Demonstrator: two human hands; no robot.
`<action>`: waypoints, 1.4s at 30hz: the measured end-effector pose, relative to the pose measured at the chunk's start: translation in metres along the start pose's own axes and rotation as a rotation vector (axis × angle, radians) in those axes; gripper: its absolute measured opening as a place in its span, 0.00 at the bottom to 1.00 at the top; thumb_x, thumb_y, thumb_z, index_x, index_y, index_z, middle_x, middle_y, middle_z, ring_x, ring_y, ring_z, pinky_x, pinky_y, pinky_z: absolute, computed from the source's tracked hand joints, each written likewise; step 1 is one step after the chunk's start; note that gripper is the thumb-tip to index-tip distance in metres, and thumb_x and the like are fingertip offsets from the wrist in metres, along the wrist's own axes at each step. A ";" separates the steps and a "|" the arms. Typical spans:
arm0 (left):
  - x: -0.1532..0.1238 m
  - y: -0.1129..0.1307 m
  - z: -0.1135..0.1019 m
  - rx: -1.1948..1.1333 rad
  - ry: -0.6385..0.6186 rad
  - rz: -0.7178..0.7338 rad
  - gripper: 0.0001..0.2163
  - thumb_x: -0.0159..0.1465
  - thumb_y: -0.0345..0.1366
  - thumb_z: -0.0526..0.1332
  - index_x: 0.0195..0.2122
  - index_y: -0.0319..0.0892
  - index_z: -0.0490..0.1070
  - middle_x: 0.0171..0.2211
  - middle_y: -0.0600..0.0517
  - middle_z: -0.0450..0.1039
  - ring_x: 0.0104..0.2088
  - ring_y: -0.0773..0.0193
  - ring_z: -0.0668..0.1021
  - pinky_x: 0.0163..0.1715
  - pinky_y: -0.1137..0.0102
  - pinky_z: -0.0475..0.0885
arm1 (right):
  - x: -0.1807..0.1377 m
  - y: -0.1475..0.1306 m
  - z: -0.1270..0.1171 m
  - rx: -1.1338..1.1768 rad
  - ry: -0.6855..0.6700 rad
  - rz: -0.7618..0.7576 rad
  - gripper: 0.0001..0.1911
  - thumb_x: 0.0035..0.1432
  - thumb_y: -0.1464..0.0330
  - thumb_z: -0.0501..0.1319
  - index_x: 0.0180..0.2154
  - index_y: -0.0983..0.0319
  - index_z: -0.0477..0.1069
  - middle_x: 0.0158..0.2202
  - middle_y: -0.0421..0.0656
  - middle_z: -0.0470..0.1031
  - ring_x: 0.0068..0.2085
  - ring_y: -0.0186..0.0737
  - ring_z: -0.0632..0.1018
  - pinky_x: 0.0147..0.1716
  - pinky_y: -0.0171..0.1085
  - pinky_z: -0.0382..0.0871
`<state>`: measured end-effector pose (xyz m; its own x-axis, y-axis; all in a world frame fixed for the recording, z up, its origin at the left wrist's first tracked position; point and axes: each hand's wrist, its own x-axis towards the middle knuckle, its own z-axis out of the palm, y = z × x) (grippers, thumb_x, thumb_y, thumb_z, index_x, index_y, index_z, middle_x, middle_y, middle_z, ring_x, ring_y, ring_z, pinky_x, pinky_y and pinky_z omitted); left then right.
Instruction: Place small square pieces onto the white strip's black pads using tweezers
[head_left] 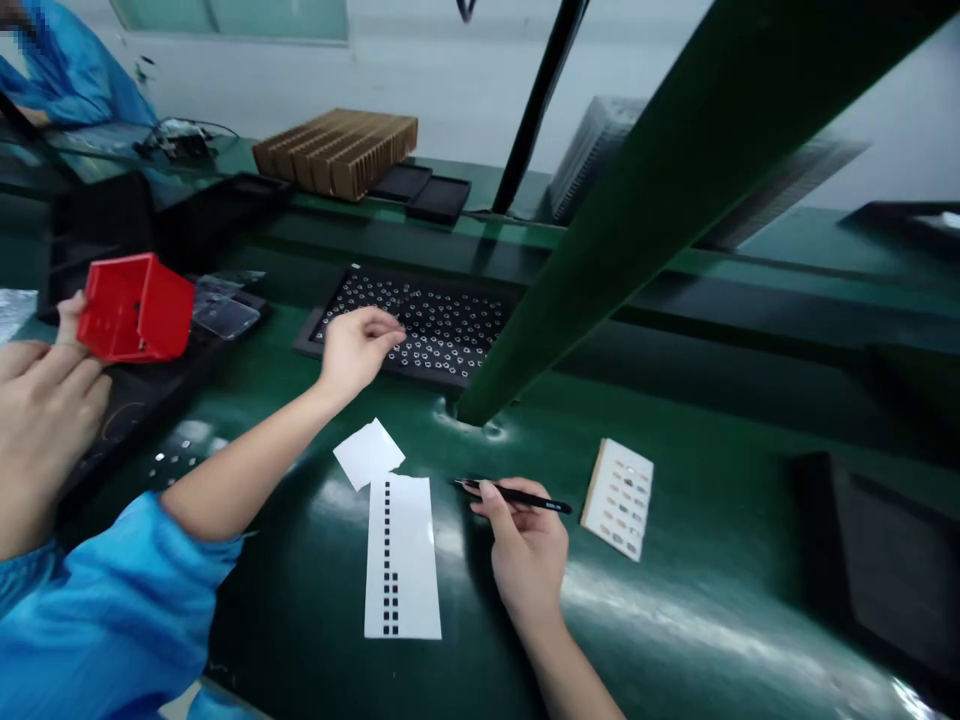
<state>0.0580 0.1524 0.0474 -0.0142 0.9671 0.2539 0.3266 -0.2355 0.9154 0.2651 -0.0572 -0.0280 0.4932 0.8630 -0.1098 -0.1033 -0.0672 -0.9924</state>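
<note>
My left hand (358, 350) reaches over the near left part of a black tray (306, 335). Thumb and fingers are pinched together, and anything between them is too small to make out. Many small pale ring-like pieces (446, 350) are spread across the tray. In my right hand (529, 550) is a pair of black tweezers (536, 497), tips pointing left above the green table. Left of the tips lies a white sheet (416, 560) with small black squares in one long and one short column. A smaller white paper (367, 452) touches its top end.
A green post (555, 335) slants up beside the tray. Right of my right hand sits a white-topped block (619, 500) with rows of small pieces. At left, a co-worker's hands (49, 430) hold a red box (169, 310). Brown cardboard dividers (337, 150) stand behind.
</note>
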 end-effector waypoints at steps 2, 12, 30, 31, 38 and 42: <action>0.037 -0.016 0.025 0.072 -0.063 0.011 0.07 0.62 0.22 0.70 0.31 0.40 0.79 0.32 0.50 0.84 0.37 0.60 0.85 0.45 0.63 0.79 | 0.002 0.003 0.000 -0.015 -0.002 -0.006 0.27 0.53 0.48 0.78 0.39 0.61 0.74 0.31 0.47 0.86 0.28 0.45 0.86 0.30 0.37 0.79; 0.134 -0.056 0.114 0.412 -0.401 -0.005 0.11 0.74 0.41 0.67 0.51 0.39 0.78 0.50 0.46 0.80 0.48 0.58 0.83 0.50 0.58 0.82 | 0.003 0.012 -0.009 -0.175 0.024 0.073 0.31 0.50 0.43 0.77 0.39 0.60 0.75 0.30 0.47 0.85 0.28 0.46 0.85 0.29 0.38 0.80; 0.162 -0.064 0.147 0.515 -0.578 0.143 0.15 0.74 0.42 0.67 0.56 0.39 0.76 0.54 0.44 0.78 0.51 0.55 0.82 0.52 0.55 0.81 | -0.008 0.006 0.005 -0.076 0.070 0.064 0.24 0.54 0.48 0.78 0.40 0.58 0.76 0.33 0.43 0.84 0.31 0.46 0.85 0.33 0.39 0.79; 0.162 -0.063 0.146 0.495 -0.562 0.154 0.14 0.74 0.42 0.67 0.55 0.39 0.77 0.53 0.44 0.79 0.50 0.56 0.82 0.52 0.55 0.81 | -0.007 0.007 0.004 -0.085 0.068 0.058 0.24 0.55 0.48 0.77 0.40 0.58 0.76 0.32 0.43 0.84 0.31 0.46 0.84 0.33 0.39 0.79; 0.150 -0.027 0.108 0.263 -0.239 0.224 0.07 0.71 0.24 0.62 0.42 0.34 0.82 0.43 0.44 0.85 0.47 0.60 0.84 0.56 0.64 0.76 | 0.002 0.006 -0.003 -0.142 0.004 0.028 0.26 0.53 0.46 0.77 0.38 0.59 0.75 0.30 0.45 0.85 0.27 0.48 0.85 0.28 0.39 0.79; 0.114 0.001 0.053 0.163 -0.091 0.238 0.07 0.69 0.26 0.63 0.44 0.34 0.82 0.41 0.44 0.85 0.41 0.61 0.84 0.46 0.68 0.78 | 0.003 0.000 0.000 -0.136 -0.008 0.022 0.28 0.51 0.45 0.77 0.38 0.59 0.75 0.31 0.47 0.86 0.27 0.47 0.85 0.28 0.39 0.80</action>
<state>0.1066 0.2670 0.0608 0.1630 0.8932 0.4192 0.4579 -0.4448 0.7697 0.2668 -0.0552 -0.0280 0.4854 0.8644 -0.1313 0.0041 -0.1524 -0.9883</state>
